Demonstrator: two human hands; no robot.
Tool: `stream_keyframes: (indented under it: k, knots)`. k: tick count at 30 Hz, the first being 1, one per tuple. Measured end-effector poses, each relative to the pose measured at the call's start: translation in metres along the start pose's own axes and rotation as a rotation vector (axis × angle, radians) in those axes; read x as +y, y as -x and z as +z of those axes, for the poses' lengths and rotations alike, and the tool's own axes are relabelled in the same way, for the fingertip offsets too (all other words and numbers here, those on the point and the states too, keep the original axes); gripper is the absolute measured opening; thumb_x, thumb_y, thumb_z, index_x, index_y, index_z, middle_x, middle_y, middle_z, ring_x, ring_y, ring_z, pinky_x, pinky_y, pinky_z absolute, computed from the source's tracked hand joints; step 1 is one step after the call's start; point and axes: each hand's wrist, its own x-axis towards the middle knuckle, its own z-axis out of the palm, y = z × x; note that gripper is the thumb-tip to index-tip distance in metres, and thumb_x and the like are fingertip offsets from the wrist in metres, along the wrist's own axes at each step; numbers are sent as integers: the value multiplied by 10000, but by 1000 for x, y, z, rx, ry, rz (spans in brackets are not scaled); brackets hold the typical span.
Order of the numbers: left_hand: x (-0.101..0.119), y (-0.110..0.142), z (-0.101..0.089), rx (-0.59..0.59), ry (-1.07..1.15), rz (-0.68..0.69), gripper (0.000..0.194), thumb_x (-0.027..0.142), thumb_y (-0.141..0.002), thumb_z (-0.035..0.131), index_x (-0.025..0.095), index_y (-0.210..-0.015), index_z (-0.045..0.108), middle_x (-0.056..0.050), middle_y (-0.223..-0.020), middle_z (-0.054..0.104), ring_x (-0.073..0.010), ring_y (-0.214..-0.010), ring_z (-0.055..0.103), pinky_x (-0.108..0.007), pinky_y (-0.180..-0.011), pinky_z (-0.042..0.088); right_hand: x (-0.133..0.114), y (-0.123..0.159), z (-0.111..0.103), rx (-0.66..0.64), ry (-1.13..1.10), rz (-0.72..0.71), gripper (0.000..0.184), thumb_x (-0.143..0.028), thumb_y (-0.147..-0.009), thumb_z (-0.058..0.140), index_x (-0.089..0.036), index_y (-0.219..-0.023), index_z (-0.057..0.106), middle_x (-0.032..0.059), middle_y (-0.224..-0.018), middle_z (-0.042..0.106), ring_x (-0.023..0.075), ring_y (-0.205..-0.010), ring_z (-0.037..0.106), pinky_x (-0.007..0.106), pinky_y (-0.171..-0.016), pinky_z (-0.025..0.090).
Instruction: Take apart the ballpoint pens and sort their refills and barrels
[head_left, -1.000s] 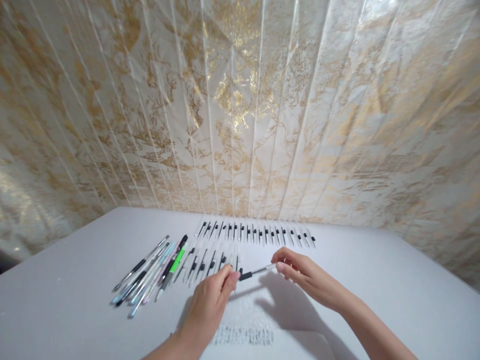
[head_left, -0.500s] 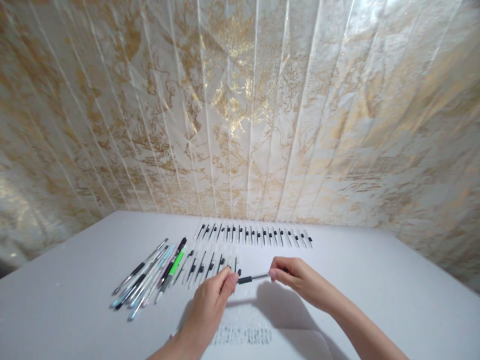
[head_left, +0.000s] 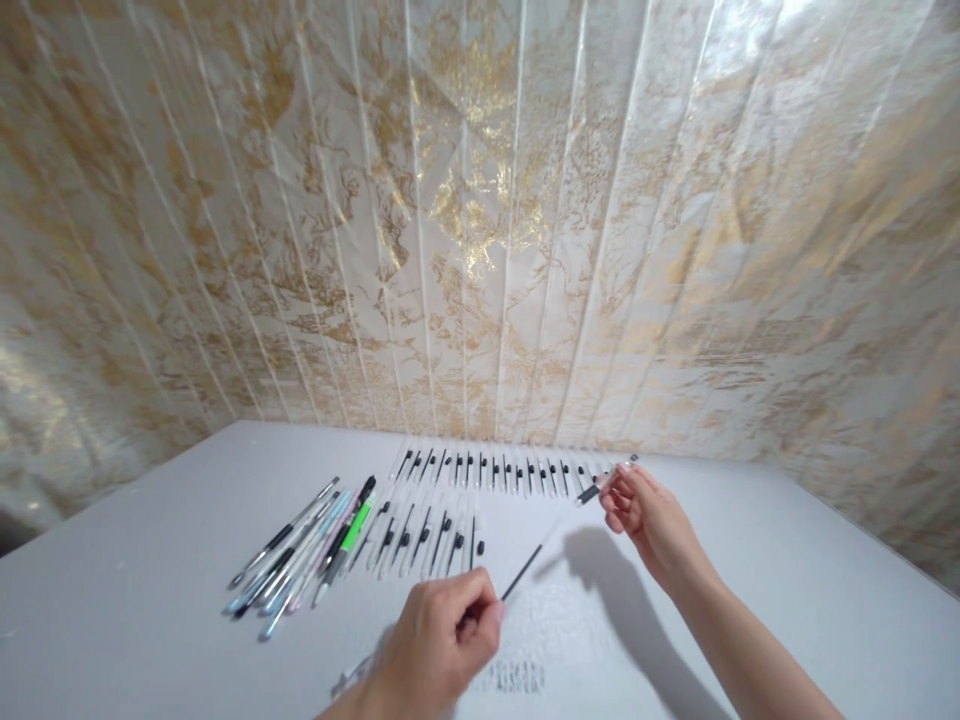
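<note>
My left hand (head_left: 450,635), low in the middle of the head view, is closed on a thin dark pen refill (head_left: 521,573). The refill points up and to the right, with a pale, faint far end. Higher on the right, my right hand (head_left: 646,515) pinches a pen barrel (head_left: 589,494) with a black grip section and a clear body. The barrel is tilted and hangs above the right end of the back row of pen parts. Refill and barrel are apart from each other. My left fingers hide the refill's lower end.
A back row of pen parts (head_left: 495,473), clear tubes with dark sticks and black caps, lies near the curtain (head_left: 480,220). A shorter row (head_left: 425,535) lies in front. Several pens (head_left: 289,555) and a green pen (head_left: 355,527) lie left. Printed text (head_left: 517,677) shows near the front.
The pen that both hands held has come apart. My right hand has moved up and right with the barrel; my left has shifted down and right, and the dark refill now sticks out of it.
</note>
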Motion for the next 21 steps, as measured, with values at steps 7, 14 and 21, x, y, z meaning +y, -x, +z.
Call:
stream_keyframes:
  k: [7, 14, 21]
  knots:
    - [3, 4, 10, 89, -279, 274, 188, 144, -763, 487, 214, -608, 407, 76, -505, 427, -74, -424, 400, -216, -462, 268, 37, 5, 8, -265, 469, 206, 422, -597, -689, 634, -222, -735, 445, -23, -535, 611, 118, -379, 524, 183, -293, 318]
    - [4, -2, 7, -58, -401, -65, 223, 215, -823, 443, 216, -602, 414, 58, -503, 449, -107, -455, 409, -240, -495, 238, 48, 22, 33, -291, 374, 186, 483, -543, -719, 605, -201, -1031, 467, -14, -647, 649, 155, -518, 615, 212, -372, 424]
    - [3, -3, 5, -30, -330, -174, 260, 298, -899, 418, 218, -661, 484, 39, -559, 535, -127, -513, 482, -240, -526, 272, 26, 46, 47, -607, 62, 400, 468, -546, -732, 716, -148, -951, 606, -15, -673, 596, 65, -494, 506, 174, -438, 419]
